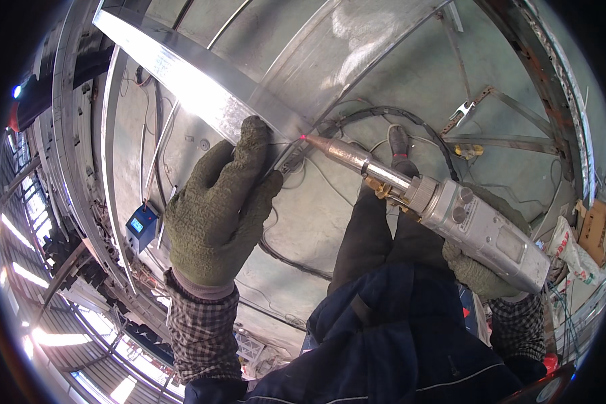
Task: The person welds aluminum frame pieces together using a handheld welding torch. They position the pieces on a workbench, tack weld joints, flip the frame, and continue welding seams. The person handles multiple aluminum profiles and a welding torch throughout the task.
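Observation:
My right hand [481,273], in a green work glove, is wrapped round a silver handheld laser welding gun [495,239], whose body hides most of the fingers. The gun's long copper-coloured nozzle [340,153] points up and left. A red glow shows at its tip, close to the corner where a shiny metal channel [175,77] meets a wide metal panel [357,40]. My left hand [215,209], gloved the same way, grips the near end of the channel, index finger along its edge and thumb below, just left of the nozzle tip.
Black hoses and cables [411,114] loop across the floor around my shoe [398,139]. A rusty steel frame [512,140] stands at the right. At left are a blue box with a lit display [141,227] and long metal bars [111,155]. Another person's dark sleeve [57,87] shows at far left.

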